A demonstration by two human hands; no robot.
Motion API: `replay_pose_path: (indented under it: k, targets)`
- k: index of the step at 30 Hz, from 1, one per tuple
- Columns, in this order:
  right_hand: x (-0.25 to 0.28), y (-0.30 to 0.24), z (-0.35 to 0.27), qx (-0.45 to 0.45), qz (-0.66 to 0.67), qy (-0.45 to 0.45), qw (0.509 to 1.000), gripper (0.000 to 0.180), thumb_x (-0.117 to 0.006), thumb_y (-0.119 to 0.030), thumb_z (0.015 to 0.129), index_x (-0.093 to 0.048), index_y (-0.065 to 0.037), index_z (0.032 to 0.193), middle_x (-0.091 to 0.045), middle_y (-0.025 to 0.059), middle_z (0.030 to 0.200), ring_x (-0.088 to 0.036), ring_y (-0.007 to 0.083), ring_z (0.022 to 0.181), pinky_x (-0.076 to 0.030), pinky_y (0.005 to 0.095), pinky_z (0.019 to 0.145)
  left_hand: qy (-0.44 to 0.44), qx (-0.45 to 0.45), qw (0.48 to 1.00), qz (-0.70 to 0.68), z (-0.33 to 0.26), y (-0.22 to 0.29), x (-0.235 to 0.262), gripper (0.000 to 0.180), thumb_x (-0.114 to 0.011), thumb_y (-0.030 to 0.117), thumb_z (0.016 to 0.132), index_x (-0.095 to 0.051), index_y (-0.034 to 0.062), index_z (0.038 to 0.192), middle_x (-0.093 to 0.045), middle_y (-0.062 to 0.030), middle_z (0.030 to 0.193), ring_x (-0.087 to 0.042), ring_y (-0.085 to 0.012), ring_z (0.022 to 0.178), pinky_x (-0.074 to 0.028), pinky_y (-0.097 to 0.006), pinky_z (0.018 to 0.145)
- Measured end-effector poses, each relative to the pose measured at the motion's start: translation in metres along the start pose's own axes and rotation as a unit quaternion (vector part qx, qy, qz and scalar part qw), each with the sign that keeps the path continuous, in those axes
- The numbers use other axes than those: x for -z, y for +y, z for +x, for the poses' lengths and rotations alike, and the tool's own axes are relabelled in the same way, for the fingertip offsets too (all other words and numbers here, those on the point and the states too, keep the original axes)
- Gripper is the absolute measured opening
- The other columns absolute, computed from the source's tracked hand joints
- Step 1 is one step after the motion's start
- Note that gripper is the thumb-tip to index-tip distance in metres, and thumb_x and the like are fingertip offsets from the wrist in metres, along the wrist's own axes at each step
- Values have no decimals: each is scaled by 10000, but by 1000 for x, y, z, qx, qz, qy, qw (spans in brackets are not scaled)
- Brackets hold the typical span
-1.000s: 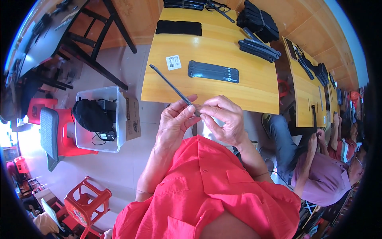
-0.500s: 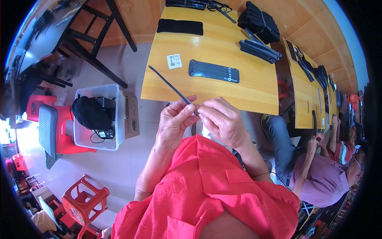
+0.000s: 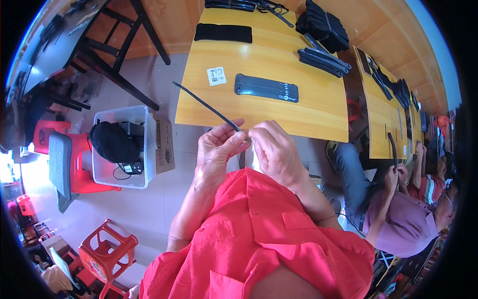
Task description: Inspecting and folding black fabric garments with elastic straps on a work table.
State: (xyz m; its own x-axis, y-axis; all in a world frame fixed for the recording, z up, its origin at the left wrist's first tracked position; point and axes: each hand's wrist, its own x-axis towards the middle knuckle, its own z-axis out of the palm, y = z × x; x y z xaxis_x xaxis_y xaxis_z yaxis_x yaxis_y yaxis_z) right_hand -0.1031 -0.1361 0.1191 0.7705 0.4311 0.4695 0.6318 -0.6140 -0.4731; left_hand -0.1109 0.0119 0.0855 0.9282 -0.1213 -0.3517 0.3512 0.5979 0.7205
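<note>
A thin black strap [image 3: 205, 103] runs from my hands out to the far left, its free end past the table's left edge. My left hand [image 3: 219, 152] pinches it between thumb and fingers near its inner end. Close beside, my right hand [image 3: 276, 154] has its fingers closed at that same end, which they mostly hide. Both hands are in front of my red shirt, just off the near edge of the wooden table [image 3: 214, 109]. Beyond them on the table lie a flat pack of dark straps [image 3: 266, 88] and a white label [image 3: 216, 76].
Farther back are a black cloth strip [image 3: 224, 33], stacked black straps [image 3: 324, 61] and a black bundle [image 3: 323, 27]. At left stand a clear plastic bin [image 3: 147, 149] and a red stool [image 3: 107, 249]. Co-workers sit at right; one person's hands [image 3: 396, 174] hold a black strip.
The strap's free end has swung left, beyond the table edge. My right hand has shifted slightly left, its fingers still at the inner end.
</note>
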Motion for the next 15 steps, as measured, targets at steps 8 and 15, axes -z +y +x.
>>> replay_pose_path:
  k: [8,15]
  targets:
    - [-8,5,-6,-42,88,-13,995,170,-555,105,703,-524,18,845,-529,131,781,-546,303,704,-442,369,590,-8,-3,998,54,3,-2,6,369,-634,36,805,-510,-97,1126,-636,-119,899,-632,-146,775,-544,-270,735]
    - [-13,-3,-4,-30,35,-20,999,154,-557,97,709,-523,19,837,-525,122,765,-546,293,724,-445,358,579,-8,-6,998,62,1,2,13,352,-640,36,801,-525,-93,1108,-644,-128,884,-636,-150,764,-550,-277,722]
